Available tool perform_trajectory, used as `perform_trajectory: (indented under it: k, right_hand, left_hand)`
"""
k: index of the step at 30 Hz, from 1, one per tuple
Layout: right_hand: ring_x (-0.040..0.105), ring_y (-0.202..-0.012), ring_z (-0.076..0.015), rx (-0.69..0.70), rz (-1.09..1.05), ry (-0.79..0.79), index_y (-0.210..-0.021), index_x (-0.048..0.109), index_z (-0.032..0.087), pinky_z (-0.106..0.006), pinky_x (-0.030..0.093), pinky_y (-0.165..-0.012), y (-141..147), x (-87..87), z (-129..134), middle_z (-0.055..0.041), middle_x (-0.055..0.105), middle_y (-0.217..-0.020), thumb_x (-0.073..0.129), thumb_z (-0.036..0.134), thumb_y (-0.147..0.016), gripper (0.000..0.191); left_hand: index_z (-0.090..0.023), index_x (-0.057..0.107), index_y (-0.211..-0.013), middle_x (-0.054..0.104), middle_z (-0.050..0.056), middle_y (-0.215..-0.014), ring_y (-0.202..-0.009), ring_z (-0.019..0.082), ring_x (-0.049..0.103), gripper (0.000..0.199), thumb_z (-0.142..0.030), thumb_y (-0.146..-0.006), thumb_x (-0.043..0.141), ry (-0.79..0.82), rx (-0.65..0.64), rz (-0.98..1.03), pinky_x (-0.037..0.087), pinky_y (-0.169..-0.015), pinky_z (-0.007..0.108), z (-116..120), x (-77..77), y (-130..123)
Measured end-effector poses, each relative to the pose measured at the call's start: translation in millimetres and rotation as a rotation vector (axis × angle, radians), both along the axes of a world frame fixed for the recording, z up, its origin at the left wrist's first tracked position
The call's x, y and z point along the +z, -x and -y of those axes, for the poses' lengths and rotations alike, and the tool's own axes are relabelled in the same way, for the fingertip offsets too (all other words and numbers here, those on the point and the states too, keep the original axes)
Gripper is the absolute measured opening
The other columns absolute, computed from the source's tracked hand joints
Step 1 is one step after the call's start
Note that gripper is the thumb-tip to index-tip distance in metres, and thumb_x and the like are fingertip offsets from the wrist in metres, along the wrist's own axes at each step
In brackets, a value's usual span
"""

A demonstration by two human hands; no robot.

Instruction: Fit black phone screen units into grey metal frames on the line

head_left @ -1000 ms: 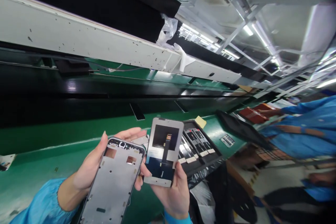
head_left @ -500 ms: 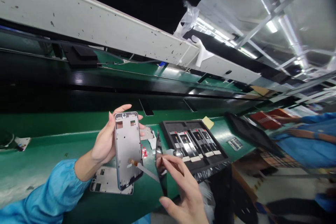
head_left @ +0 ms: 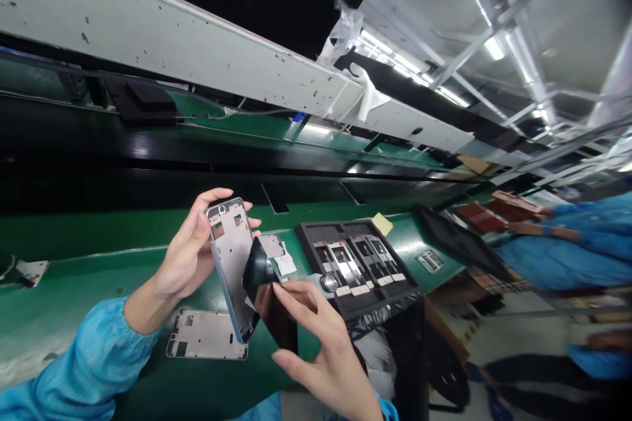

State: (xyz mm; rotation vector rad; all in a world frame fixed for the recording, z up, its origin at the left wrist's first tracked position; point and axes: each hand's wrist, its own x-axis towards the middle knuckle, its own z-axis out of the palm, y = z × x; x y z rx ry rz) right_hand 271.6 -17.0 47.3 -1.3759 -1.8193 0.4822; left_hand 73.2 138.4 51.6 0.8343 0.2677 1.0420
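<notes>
My left hand (head_left: pixel 190 250) holds a grey metal phone frame (head_left: pixel 231 247) upright and tilted, thumb at its left edge and fingertips showing behind the right. Between the thumb and fingers of my right hand (head_left: pixel 316 335) is a dark glossy screen panel (head_left: pixel 271 302), its dark face partly turned to me. The panel overlaps the frame's right side in view; whether they touch, I cannot tell. A second metal frame (head_left: pixel 205 335) lies flat on the green bench (head_left: pixel 123 276) below my left hand. Another pale frame (head_left: pixel 271 245) and a white piece (head_left: pixel 285 263) lie behind the panel.
A black foam tray (head_left: pixel 306 237) at the right holds several phone parts, with a round metal object (head_left: pixel 328 283) at its left edge. A yellow note (head_left: pixel 382 223) touches its back corner. Two dark panels lie farther back. A person in blue (head_left: pixel 557 237) works at the far right.
The screen panel has moved left and turned, now overlapping the frame and hiding the ribbon cable. The frame in my left hand has shifted left and tilted more.
</notes>
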Motion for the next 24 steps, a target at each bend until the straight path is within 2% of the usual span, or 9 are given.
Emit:
perform_trajectory:
  k: [3,5,7,9,12,15,18,21,24]
  right_hand:
    - [0.067,-0.114,-0.0246,-0.033,-0.150,0.021,-0.158,0.053,0.040,-0.037,0.059,-0.099,13,-11.6,-11,-0.0104,0.061,-0.127,0.072,0.054,-0.098,0.064]
    - [0.065,-0.112,-0.0247,-0.088,-0.289,0.048,-0.160,0.049,0.040,-0.039,0.059,-0.098,22,-22.3,-18,-0.0103,0.059,-0.124,0.072,0.053,-0.098,0.068]
    - [0.064,-0.111,-0.0253,-0.117,-0.381,0.080,-0.161,0.048,0.038,-0.041,0.059,-0.097,29,-32.1,-23,-0.0112,0.058,-0.123,0.073,0.054,-0.097,0.071]
    - [0.063,-0.109,-0.0258,-0.119,-0.397,0.094,-0.161,0.050,0.034,-0.043,0.060,-0.096,34,-38.8,-27,-0.0119,0.056,-0.120,0.075,0.056,-0.095,0.074]
    - [0.062,-0.105,-0.0245,-0.119,-0.360,0.081,-0.161,0.049,0.032,-0.042,0.060,-0.093,36,-43.2,-31,-0.0109,0.055,-0.115,0.073,0.061,-0.095,0.076]
    - [0.061,-0.107,-0.0236,-0.118,-0.300,0.008,-0.160,0.050,0.034,-0.040,0.060,-0.093,36,-45.3,-36,-0.0104,0.056,-0.116,0.072,0.061,-0.095,0.074]
    - [0.063,-0.110,-0.0242,-0.109,-0.275,-0.059,-0.154,0.059,0.033,-0.040,0.060,-0.097,36,-50.8,-44,-0.0108,0.056,-0.118,0.079,0.055,-0.091,0.070]
    - [0.064,-0.109,-0.0248,-0.104,-0.285,-0.082,-0.148,0.066,0.031,-0.041,0.059,-0.098,40,-60.3,-51,-0.0120,0.056,-0.120,0.083,0.051,-0.089,0.065]
    - [0.061,-0.114,-0.0274,-0.113,-0.219,-0.075,-0.149,0.065,0.031,-0.047,0.056,-0.103,44,-67.6,-51,-0.0161,0.050,-0.139,0.073,0.056,-0.095,0.060]
  left_hand:
    - [-0.026,0.058,-0.126,0.065,0.011,-0.139,-0.113,0.029,0.073,0.049,-0.061,-0.094,0.072,-0.116,-0.045,-0.125,0.065,-0.076,0.033,-2,-2.7,2]
    - [-0.024,0.061,-0.122,0.067,0.012,-0.134,-0.093,0.022,0.075,0.049,-0.060,-0.092,0.074,-0.191,-0.029,-0.204,0.060,-0.062,0.023,-3,-2.9,1]
    - [-0.020,0.065,-0.116,0.070,0.013,-0.124,-0.075,0.015,0.070,0.049,-0.059,-0.089,0.079,-0.250,0.038,-0.248,0.056,-0.057,0.020,-4,-2.8,-2]
    - [-0.017,0.069,-0.110,0.071,0.013,-0.117,-0.077,0.015,0.069,0.050,-0.059,-0.086,0.082,-0.276,0.103,-0.278,0.057,-0.062,0.021,-5,-3.8,-5]
    - [-0.016,0.071,-0.107,0.071,0.014,-0.114,-0.094,0.023,0.072,0.051,-0.059,-0.083,0.085,-0.273,0.159,-0.321,0.059,-0.069,0.023,-7,-7.5,-8]
    - [-0.016,0.070,-0.111,0.071,0.016,-0.119,-0.099,0.028,0.075,0.048,-0.055,-0.086,0.084,-0.266,0.143,-0.303,0.062,-0.074,0.030,-8,-10.1,-8]
    - [-0.017,0.067,-0.113,0.071,0.016,-0.123,-0.100,0.031,0.077,0.049,-0.055,-0.087,0.083,-0.243,0.111,-0.281,0.065,-0.083,0.041,-3,-8.4,-9]
    - [-0.019,0.065,-0.116,0.071,0.016,-0.129,-0.109,0.032,0.075,0.051,-0.056,-0.086,0.083,-0.119,0.104,-0.272,0.065,-0.087,0.042,8,-7.8,-18]
    - [-0.024,0.061,-0.133,0.066,0.015,-0.142,-0.126,0.032,0.068,0.054,-0.062,-0.095,0.071,0.093,0.098,-0.183,0.063,-0.095,0.041,13,-13.8,-26]
